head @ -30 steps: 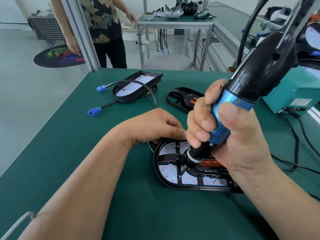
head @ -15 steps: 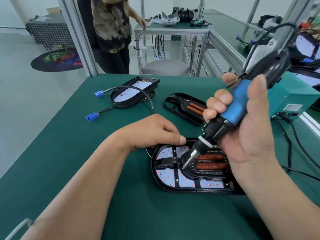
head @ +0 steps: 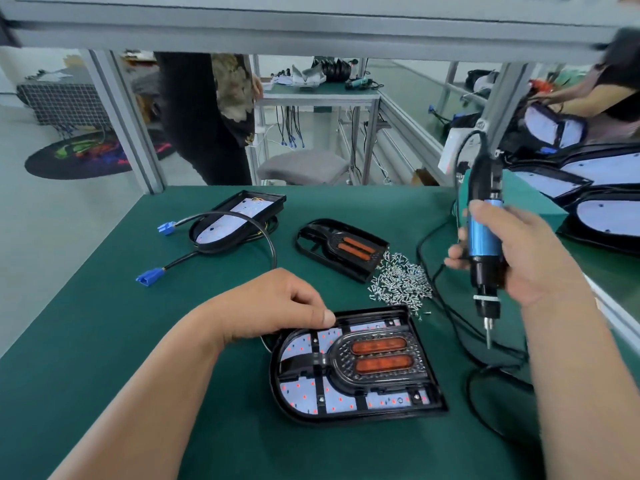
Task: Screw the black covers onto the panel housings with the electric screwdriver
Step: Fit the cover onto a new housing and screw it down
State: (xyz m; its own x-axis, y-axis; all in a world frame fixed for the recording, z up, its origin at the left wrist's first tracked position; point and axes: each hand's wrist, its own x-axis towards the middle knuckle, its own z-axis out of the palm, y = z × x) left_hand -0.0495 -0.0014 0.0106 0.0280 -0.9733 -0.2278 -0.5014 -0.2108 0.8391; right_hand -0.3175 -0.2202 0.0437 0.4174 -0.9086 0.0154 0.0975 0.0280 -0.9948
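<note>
A panel housing (head: 429, 400) lies on the green mat in front of me, with a black cover (head: 377, 355) with two orange lenses seated in it. My left hand (head: 273, 303) rests on the housing's upper left rim, thumb on the edge. My right hand (head: 526, 258) grips the blue and black electric screwdriver (head: 483, 244) upright, lifted to the right of the housing, its bit pointing down clear of the panel. A second black cover (head: 341, 249) lies loose behind, beside a pile of several small screws (head: 400, 282). Another housing (head: 228, 221) with blue connectors lies at the back left.
A teal power unit (head: 533, 199) and black cables (head: 446, 306) are on the right. More panels (head: 602, 209) are stacked at the far right. A person (head: 211, 116) stands beyond the table's far edge, another sits at the upper right. A metal frame bar (head: 311, 29) crosses overhead.
My right hand has lifted the screwdriver off the cover and swung it up and to the right. The view has tilted up. My left hand has stayed on the housing.
</note>
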